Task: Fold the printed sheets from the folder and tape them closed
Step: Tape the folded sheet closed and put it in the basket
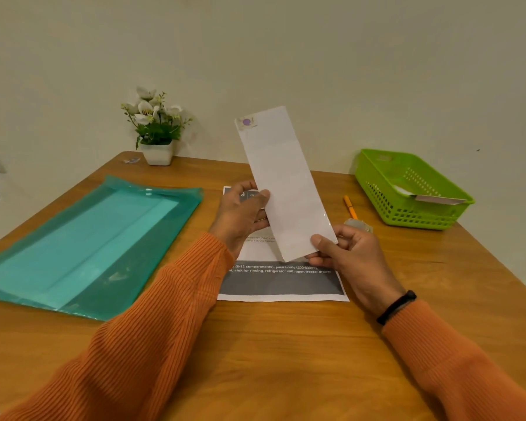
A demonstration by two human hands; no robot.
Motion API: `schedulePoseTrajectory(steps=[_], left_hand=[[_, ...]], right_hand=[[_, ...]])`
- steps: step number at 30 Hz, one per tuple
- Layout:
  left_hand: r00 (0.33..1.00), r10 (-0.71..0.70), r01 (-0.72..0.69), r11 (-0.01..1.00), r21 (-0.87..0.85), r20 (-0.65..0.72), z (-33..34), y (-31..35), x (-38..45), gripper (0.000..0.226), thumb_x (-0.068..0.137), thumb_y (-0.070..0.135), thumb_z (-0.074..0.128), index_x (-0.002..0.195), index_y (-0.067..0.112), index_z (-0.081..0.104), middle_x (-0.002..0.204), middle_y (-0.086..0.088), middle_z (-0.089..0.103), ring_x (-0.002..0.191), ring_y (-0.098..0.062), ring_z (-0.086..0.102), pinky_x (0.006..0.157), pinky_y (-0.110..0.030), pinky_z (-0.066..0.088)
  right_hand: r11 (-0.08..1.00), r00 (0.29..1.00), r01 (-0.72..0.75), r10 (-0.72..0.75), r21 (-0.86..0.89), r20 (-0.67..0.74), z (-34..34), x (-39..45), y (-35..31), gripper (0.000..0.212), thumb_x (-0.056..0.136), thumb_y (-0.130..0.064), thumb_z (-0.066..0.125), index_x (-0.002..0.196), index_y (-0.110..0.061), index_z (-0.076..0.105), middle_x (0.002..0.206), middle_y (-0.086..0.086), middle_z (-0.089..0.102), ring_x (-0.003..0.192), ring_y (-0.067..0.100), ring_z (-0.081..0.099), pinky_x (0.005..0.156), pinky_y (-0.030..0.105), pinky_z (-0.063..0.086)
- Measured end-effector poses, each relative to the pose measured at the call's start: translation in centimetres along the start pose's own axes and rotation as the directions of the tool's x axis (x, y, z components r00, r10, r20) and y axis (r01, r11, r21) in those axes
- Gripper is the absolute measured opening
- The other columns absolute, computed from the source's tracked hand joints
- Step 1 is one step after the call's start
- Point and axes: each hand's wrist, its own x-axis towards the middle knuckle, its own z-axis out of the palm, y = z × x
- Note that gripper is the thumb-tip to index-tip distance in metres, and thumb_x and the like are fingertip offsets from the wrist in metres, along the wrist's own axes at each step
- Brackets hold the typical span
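A folded white sheet stands nearly upright above the table, a long narrow strip with a purple sticker near its top left corner and shiny tape along its lower right edge. My left hand grips its left edge at mid-height. My right hand pinches its bottom right corner. Under both hands a flat printed sheet with dark bands lies on the wooden table. A teal plastic folder with paper inside lies to the left. A clear tape roll sits just beyond my right hand.
A green plastic basket at the right holds a folded paper. An orange pen lies between the basket and the sheet. A white pot of artificial flowers stands at the back by the wall. A black cable hangs at the far left.
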Motion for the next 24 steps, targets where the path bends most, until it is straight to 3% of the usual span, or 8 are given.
schedulePoseTrajectory(steps=[7, 11, 16, 19, 22, 24], left_hand=[[0.995, 0.055, -0.078, 0.950, 0.301, 0.084, 1.7, -1.0, -1.5, 0.040, 0.100, 0.017, 0.066, 0.137, 0.021, 0.052, 0.126, -0.007, 0.070, 0.105, -0.025, 0.073, 0.082, -0.042, 0.064], [0.991, -0.055, 0.010, 0.938, 0.345, 0.120, 2.9, -0.6, -2.5, 0.045, 0.097, 0.016, 0.070, 0.138, 0.021, 0.052, 0.113, -0.011, 0.075, 0.087, -0.024, 0.078, 0.074, -0.036, 0.065], [0.962, -0.167, 0.057, 0.898, 0.437, 0.217, 6.1, -1.4, -4.8, 0.060, 0.093, 0.018, 0.075, 0.143, 0.026, 0.043, 0.097, -0.014, 0.078, 0.081, -0.027, 0.077, 0.075, -0.041, 0.065], [0.941, -0.203, 0.067, 0.895, 0.441, 0.271, 9.3, -2.2, -5.8, 0.065, 0.092, 0.018, 0.077, 0.139, 0.031, 0.033, 0.100, -0.022, 0.076, 0.076, -0.026, 0.072, 0.075, -0.040, 0.064], [0.933, -0.156, 0.001, 0.902, 0.431, 0.325, 12.4, -3.3, -6.2, 0.070, 0.091, 0.017, 0.078, 0.138, 0.033, 0.027, 0.099, -0.020, 0.076, 0.075, -0.025, 0.072, 0.077, -0.040, 0.064], [0.939, -0.036, -0.117, 0.902, 0.416, 0.342, 14.3, -4.1, -6.2, 0.066, 0.091, 0.019, 0.078, 0.138, 0.027, 0.033, 0.097, -0.014, 0.076, 0.076, -0.024, 0.074, 0.078, -0.041, 0.065]], right_hand=[[1.000, 0.998, -0.012, 0.013, 0.026, -0.063, -0.7, -0.9, -0.2, 0.017, 0.098, -0.005, 0.069, 0.115, -0.006, 0.070, 0.102, 0.008, 0.081, 0.090, 0.026, 0.080, 0.076, 0.028, 0.065], [0.992, 0.991, -0.019, 0.035, 0.125, -0.129, -2.4, -2.0, -0.8, 0.019, 0.097, -0.001, 0.069, 0.115, -0.002, 0.069, 0.106, 0.012, 0.080, 0.097, 0.026, 0.079, 0.077, 0.029, 0.066], [0.980, 0.979, -0.014, 0.053, 0.197, -0.196, -6.2, -3.7, -2.0, 0.016, 0.095, -0.001, 0.070, 0.109, -0.008, 0.070, 0.108, 0.010, 0.080, 0.098, 0.024, 0.079, 0.080, 0.031, 0.065], [0.970, 0.969, 0.000, 0.060, 0.243, -0.238, -8.8, -4.5, -2.8, 0.014, 0.095, 0.001, 0.069, 0.107, -0.005, 0.069, 0.112, 0.014, 0.078, 0.100, 0.027, 0.078, 0.077, 0.028, 0.065], [0.969, 0.956, 0.015, 0.058, 0.248, -0.286, -11.5, -5.0, -3.9, 0.013, 0.095, 0.003, 0.069, 0.106, -0.003, 0.067, 0.113, 0.015, 0.075, 0.101, 0.029, 0.076, 0.078, 0.028, 0.065], [0.968, 0.953, 0.024, 0.053, 0.250, -0.299, -13.3, -5.0, -4.5, 0.019, 0.095, 0.003, 0.069, 0.113, 0.002, 0.066, 0.117, 0.017, 0.074, 0.103, 0.029, 0.076, 0.080, 0.030, 0.065]])
